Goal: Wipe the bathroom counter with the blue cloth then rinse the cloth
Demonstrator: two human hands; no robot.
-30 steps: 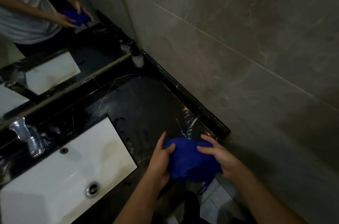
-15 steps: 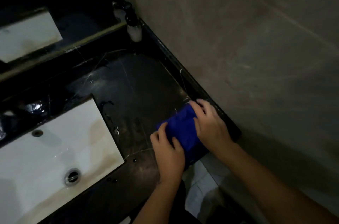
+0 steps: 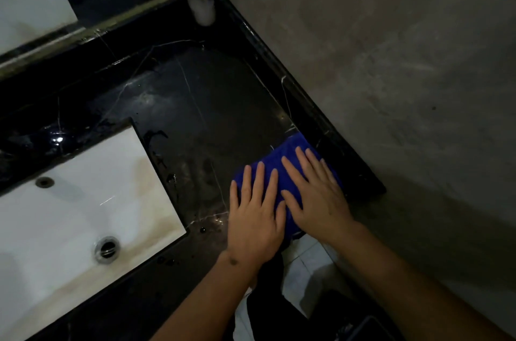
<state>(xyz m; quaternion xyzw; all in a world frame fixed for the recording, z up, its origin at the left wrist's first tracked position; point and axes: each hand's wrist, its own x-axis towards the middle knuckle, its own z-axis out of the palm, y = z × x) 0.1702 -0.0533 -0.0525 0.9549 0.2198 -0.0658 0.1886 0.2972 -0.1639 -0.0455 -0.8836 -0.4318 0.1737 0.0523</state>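
Note:
The blue cloth (image 3: 287,156) lies folded on the black marble counter (image 3: 201,106), near its front right corner against the raised side ledge. My left hand (image 3: 255,212) presses flat on the cloth's left part, fingers straight and spread. My right hand (image 3: 315,189) lies flat on its right part, fingers straight too. Both hands cover most of the cloth; only its far edge and a strip between the hands show.
A white rectangular sink (image 3: 83,201) with a round drain (image 3: 106,248) sits to the left of the cloth. A soap bottle (image 3: 199,2) stands in the back corner by the mirror (image 3: 36,5). The grey wall (image 3: 391,61) bounds the right side.
The cloth went from being held up between both hands to lying on the counter. Both hands have flattened on top of it with fingers straightened.

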